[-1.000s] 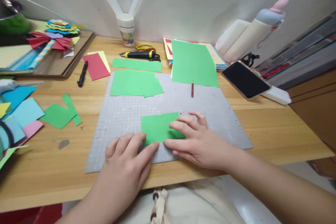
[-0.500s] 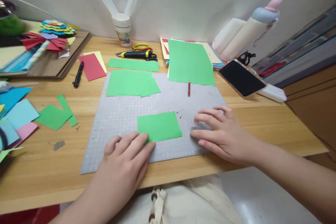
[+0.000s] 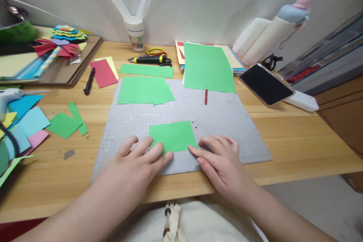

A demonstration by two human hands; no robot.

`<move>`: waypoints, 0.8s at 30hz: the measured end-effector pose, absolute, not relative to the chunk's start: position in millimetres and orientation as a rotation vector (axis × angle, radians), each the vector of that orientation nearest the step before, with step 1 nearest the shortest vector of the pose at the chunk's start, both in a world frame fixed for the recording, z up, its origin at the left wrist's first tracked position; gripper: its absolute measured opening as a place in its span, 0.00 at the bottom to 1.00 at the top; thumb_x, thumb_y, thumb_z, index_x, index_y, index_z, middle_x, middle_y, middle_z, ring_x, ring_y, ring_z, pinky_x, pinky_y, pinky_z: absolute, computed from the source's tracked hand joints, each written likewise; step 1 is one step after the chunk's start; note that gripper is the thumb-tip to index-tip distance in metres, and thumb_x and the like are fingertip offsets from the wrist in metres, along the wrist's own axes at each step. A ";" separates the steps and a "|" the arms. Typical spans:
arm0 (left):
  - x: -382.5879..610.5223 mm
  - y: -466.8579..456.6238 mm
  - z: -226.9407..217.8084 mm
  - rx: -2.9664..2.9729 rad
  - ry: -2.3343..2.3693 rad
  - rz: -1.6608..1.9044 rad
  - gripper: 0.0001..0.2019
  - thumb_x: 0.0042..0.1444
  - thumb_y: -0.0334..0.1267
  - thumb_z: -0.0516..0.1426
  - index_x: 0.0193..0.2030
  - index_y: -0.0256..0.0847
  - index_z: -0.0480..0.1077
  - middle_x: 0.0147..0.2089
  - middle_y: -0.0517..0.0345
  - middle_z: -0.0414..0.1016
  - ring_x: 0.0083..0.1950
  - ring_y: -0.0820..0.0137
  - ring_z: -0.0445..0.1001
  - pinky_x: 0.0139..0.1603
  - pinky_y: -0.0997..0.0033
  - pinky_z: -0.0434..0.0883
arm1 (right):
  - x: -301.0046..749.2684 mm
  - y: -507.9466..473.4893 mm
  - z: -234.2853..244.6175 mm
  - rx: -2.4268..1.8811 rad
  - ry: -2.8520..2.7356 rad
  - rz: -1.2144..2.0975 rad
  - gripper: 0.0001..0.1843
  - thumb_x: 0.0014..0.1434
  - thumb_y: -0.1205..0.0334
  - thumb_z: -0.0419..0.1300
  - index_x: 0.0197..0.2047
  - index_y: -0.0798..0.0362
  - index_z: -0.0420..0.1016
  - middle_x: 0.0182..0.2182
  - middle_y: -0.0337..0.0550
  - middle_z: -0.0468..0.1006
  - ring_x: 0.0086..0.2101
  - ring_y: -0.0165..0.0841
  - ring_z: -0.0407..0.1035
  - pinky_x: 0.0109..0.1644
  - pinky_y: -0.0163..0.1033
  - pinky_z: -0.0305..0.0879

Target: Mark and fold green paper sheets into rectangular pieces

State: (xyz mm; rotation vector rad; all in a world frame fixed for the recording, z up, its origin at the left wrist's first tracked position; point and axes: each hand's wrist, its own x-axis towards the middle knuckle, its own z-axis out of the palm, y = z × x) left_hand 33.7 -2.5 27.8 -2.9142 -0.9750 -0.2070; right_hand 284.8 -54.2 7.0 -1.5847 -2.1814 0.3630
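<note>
A small green paper rectangle point(image 3: 172, 136) lies flat on the grey cutting mat point(image 3: 227, 121) near the front edge of the wooden table. My left hand point(image 3: 138, 166) rests on the mat, its fingertips pressing the paper's near left corner. My right hand point(image 3: 221, 162) lies flat on the mat with its fingers touching the paper's near right corner. Neither hand grips anything.
More green sheets point(image 3: 144, 90) and a large green sheet point(image 3: 208, 68) lie at the mat's far side, with a red pencil stub point(image 3: 206, 96). A phone point(image 3: 265, 84) leans at right. Scissors and a cutter point(image 3: 151, 58), a black pen point(image 3: 89, 80) and coloured paper scraps point(image 3: 25, 121) sit left.
My right hand slid off the paper to the right, then came back to its near right corner. The left hand stayed on the near left corner.
</note>
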 end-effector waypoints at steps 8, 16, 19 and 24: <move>8.9 -8.7 33.8 -2.909 -1.079 -0.151 0.24 0.50 0.26 0.55 0.51 0.54 0.72 0.40 0.58 0.74 0.47 0.58 0.70 0.50 0.57 0.56 | 285.4 -55.2 4.0 -1.596 -2.151 0.381 0.16 0.68 0.62 0.51 0.52 0.42 0.78 0.47 0.45 0.75 0.51 0.40 0.65 0.55 0.52 0.47; -13.9 -14.6 36.6 -2.875 -1.106 -0.247 0.29 0.49 0.20 0.47 0.53 0.53 0.70 0.39 0.58 0.75 0.46 0.56 0.69 0.50 0.55 0.55 | 287.0 -56.7 4.2 -1.585 -2.176 0.378 0.15 0.69 0.62 0.51 0.52 0.42 0.76 0.47 0.45 0.74 0.50 0.40 0.65 0.54 0.54 0.47; -8.2 -11.3 38.4 -2.892 -1.151 -0.331 0.20 0.52 0.23 0.47 0.42 0.50 0.72 0.39 0.57 0.74 0.45 0.58 0.69 0.49 0.54 0.56 | 286.6 -52.2 4.2 -1.586 -2.211 0.414 0.14 0.68 0.62 0.51 0.53 0.47 0.73 0.50 0.49 0.71 0.52 0.41 0.64 0.55 0.54 0.48; 20.8 4.2 26.5 -2.926 -1.446 -0.384 0.08 0.60 0.38 0.56 0.46 0.45 0.70 0.46 0.56 0.74 0.48 0.59 0.69 0.48 0.56 0.58 | 279.0 -34.9 5.5 -1.636 -2.201 0.408 0.23 0.65 0.61 0.57 0.62 0.51 0.63 0.52 0.53 0.71 0.53 0.44 0.64 0.56 0.56 0.50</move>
